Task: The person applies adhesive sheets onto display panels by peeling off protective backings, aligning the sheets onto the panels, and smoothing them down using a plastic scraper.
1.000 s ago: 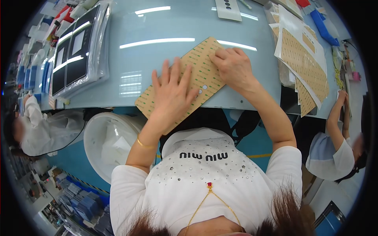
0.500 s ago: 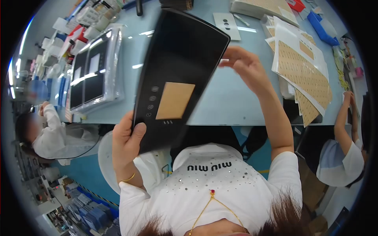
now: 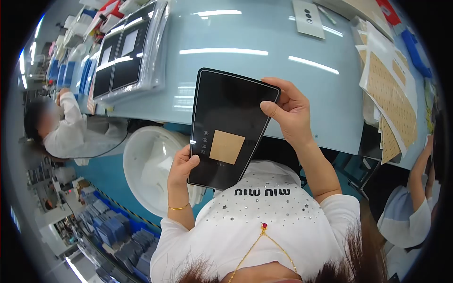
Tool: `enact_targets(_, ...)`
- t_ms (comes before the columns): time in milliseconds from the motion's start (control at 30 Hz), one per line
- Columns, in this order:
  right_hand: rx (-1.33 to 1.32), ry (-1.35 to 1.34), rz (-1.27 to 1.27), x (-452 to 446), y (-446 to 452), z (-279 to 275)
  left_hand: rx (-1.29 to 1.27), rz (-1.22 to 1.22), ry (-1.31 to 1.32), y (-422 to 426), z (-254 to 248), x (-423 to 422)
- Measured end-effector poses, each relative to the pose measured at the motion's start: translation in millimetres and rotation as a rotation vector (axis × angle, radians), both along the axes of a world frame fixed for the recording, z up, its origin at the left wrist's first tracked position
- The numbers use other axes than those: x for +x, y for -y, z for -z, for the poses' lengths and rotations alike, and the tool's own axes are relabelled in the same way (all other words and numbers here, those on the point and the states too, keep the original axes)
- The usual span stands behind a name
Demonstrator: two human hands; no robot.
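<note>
Both hands hold a glossy black panel (image 3: pixel 231 106) with rounded corners, a thin light border, small printed icons and a tan rectangle (image 3: pixel 227 147) near its lower end. My left hand (image 3: pixel 181 167) grips the lower left edge, thumb on the face. At the upper right corner my right hand (image 3: pixel 290 111) is closed on the panel, its thumb on the front and fingers behind. The panel is tilted in front of my body, over the table's near edge. What lies behind it is hidden.
Plastic-wrapped black panels (image 3: pixel 127 52) are stacked on the left of the table (image 3: pixel 226 35). Sheets of tan stickers (image 3: pixel 389 89) lie at the right, near a blue tray (image 3: pixel 415 52). A white bin (image 3: pixel 153 188) stands below left. Other people sit on both sides.
The panel has come down and nearer my body, and looks flatter to view. My right hand, apart from its face before, now grips the upper right corner. The view has shifted.
</note>
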State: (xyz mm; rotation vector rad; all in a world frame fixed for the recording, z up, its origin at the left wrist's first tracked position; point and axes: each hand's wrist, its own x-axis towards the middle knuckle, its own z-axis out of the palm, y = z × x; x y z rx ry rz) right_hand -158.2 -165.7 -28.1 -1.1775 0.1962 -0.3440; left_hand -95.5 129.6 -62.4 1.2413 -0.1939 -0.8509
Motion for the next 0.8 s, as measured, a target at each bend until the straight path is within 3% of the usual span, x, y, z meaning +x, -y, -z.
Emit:
enact_targets(467, 0.007, 0.062, 0.237, 6, -20, 13, -0.045, -0.013, -0.033, -5, 9, -2)
enact_targets(633, -0.084, -0.038, 0.111, 7, -12, 8, -0.033, 0.126, 0.051, 3, 2, 12)
enact_targets(700, -0.122, -0.043, 0.065, 8, -13, 10, -0.003, -0.018, 0.245, 23, -8, 13)
enact_targets(800, -0.119, -0.014, 0.066, 12, -18, 9, 0.036, -0.108, 0.288, 49, -29, 20)
